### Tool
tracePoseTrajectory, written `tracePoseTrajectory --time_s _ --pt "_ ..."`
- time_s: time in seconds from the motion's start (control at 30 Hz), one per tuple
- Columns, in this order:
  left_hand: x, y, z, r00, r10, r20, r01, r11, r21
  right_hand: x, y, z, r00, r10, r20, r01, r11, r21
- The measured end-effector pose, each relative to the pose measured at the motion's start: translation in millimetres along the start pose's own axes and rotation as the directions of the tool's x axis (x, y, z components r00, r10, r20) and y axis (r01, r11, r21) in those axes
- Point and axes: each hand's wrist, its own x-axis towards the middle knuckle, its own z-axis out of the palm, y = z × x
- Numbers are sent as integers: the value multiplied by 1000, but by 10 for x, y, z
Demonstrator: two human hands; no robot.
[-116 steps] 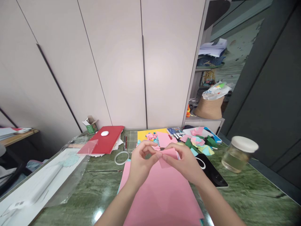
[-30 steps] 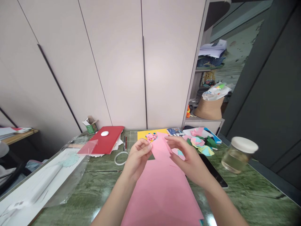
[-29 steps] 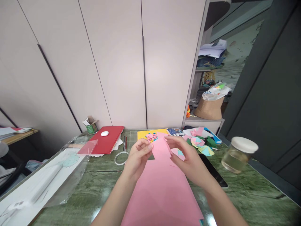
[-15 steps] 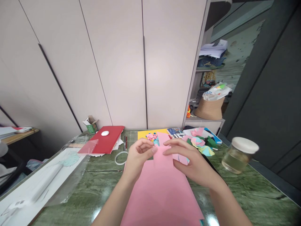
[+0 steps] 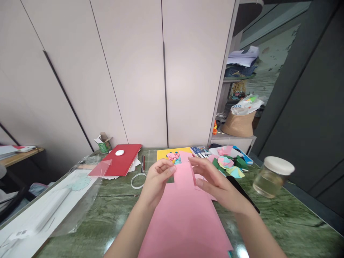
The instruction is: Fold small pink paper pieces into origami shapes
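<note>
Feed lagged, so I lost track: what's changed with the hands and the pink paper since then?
The small pink piece, earlier pinched folded by both hands, has been opened out. The left hand grips its left edge; the right hand has spread its fingers at the right edge. The large pink sheet, jar and tape ring stayed put.

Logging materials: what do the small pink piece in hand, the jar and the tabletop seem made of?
The small pink piece: matte paper, probably; thin, pinched by the left hand. Jar: clear glass or plastic, see-through; white lid. Tabletop: glossy green veined stone or lookalike; it shows reflections.
</note>
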Motion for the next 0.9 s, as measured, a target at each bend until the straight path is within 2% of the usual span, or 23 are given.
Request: tracePoseTrajectory --time_s 0.1,0.23,0.3,0.43,0.53,0.63,0.73,0.9 --pt "12 -11 -11 999 -47 12 48 997 -53 12 -15 14 1000 -7 -5 7 999 -32" --pt "21 -23 -18 999 -49 12 50 998 -42 49 -22 25 995 -101 -18 95 973 -209" --pt "15 -24 -9 1000 3 -22 -3 1000 25 65 -17 22 990 -142 4 137 947 -289" --pt "-29 -9 22 986 140 -89 -111 956 272 76 6 2 990 -143 -5 132 925 -356" --pt "-82 14 40 971 219 -98 -147 866 478 70 1 -27 994 -112 16 110 927 -359" --pt "-121 33 50 964 258 -68 -171 793 585 58 -26 -69 995 -62 76 82 946 -314" --pt "-132 43 58 972 230 -48 -153 774 614 51 -52 -98 993 -21 114 55 953 -298" --pt "-127 25 67 982 188 -37 -132 803 581 69 -81 -35 999 -25 39 34 968 -250"
